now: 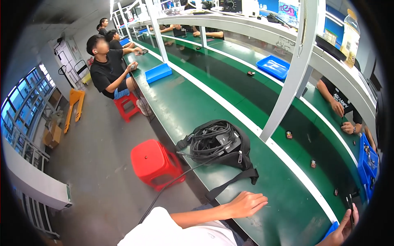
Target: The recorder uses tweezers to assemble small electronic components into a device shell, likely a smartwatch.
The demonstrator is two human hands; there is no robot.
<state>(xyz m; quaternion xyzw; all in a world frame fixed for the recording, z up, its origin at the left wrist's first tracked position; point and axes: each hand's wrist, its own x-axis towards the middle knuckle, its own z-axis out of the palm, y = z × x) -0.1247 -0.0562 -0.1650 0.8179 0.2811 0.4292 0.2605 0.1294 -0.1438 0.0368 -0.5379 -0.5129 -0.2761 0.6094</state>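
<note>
The bench (283,205) carries a bag (239,160), a tray (159,76) beyond the bag and, on its belt (262,102), parts (289,135) to the bag's right.

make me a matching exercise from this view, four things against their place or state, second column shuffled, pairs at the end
1. left hand
2. right hand
3. black waist bag
4. nearest red stool

A. standing on the grey floor
B. resting on the green worktop, nothing visible held
C. on the worktop, heaped with coiled black cable
D. holding a slim black object upright

Pairs: 1-B, 2-D, 3-C, 4-A
</note>
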